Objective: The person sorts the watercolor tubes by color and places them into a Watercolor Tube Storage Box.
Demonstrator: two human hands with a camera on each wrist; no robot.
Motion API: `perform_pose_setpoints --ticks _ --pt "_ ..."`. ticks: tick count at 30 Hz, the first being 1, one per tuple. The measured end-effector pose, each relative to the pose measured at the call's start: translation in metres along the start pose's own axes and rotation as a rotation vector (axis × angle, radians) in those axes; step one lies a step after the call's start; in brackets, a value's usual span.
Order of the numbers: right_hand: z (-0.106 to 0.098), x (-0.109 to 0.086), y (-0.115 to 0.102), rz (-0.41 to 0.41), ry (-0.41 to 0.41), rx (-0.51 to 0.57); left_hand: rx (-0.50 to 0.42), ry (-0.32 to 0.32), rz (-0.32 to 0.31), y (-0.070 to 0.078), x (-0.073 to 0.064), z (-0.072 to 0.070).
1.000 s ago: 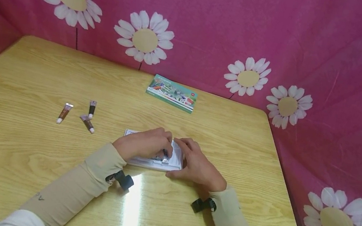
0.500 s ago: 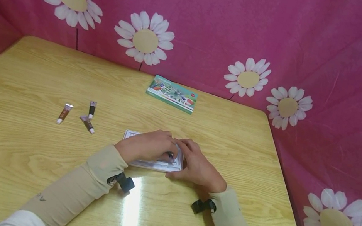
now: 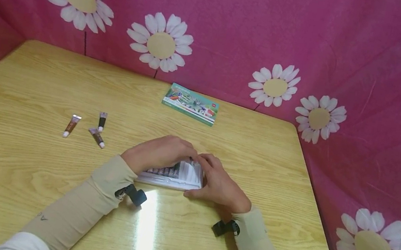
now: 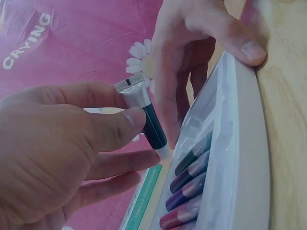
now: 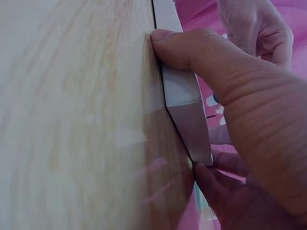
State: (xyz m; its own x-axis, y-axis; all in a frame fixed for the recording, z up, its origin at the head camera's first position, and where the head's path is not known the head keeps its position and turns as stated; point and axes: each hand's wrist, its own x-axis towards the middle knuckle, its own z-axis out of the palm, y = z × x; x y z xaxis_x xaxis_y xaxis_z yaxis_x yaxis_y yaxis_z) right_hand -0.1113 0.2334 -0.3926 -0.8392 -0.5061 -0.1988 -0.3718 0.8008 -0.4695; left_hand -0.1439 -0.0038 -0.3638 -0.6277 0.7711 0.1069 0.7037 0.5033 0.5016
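Note:
My left hand point(image 3: 160, 152) is over the left part of a white plastic tray point(image 3: 166, 183). In the left wrist view it pinches a small paint tube point(image 4: 153, 125) between thumb and fingers, above the tray's open slots. That tube has a dark teal label, a silver crimped end and a white cap pointing down. Several paint tubes point(image 4: 187, 190), green, purple and red among them, lie side by side in the tray. My right hand point(image 3: 220, 185) holds the tray's right end, its thumb on the near side and its fingers at the far corner.
Three loose paint tubes lie on the table to the left: a brown one point(image 3: 71, 127), a black one point(image 3: 102, 122) and a dark brownish one point(image 3: 97, 138). A green printed box point(image 3: 189, 104) lies at the back edge, before a pink flowered curtain point(image 3: 222, 33).
My left hand dipped rightward over the tray with the tube, then rose and drew back toward the far side, uncovering the row of tubes. My right hand stays on the tray's end.

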Motion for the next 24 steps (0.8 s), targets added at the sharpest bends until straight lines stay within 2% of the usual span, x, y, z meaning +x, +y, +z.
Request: perform_pose_setpoints --ticks 3,10,12,24 --pt "0.0003 -0.0006 -0.0004 0.009 -0.002 0.007 0.03 -0.014 0.01 -0.0006 -0.0001 0.0011" --pt "0.0 -0.0017 -0.0013 0.003 0.001 -0.003 0.108 -0.093 0.002 0.0007 0.0027 0.0065" --pt "0.0001 -0.0018 -0.0007 -0.008 0.005 -0.006 0.124 -0.095 0.021 0.0009 0.0031 0.008" --pt "-0.0004 -0.0006 0.0001 -0.01 0.004 -0.013 0.141 -0.088 0.022 0.0007 0.0021 0.0077"
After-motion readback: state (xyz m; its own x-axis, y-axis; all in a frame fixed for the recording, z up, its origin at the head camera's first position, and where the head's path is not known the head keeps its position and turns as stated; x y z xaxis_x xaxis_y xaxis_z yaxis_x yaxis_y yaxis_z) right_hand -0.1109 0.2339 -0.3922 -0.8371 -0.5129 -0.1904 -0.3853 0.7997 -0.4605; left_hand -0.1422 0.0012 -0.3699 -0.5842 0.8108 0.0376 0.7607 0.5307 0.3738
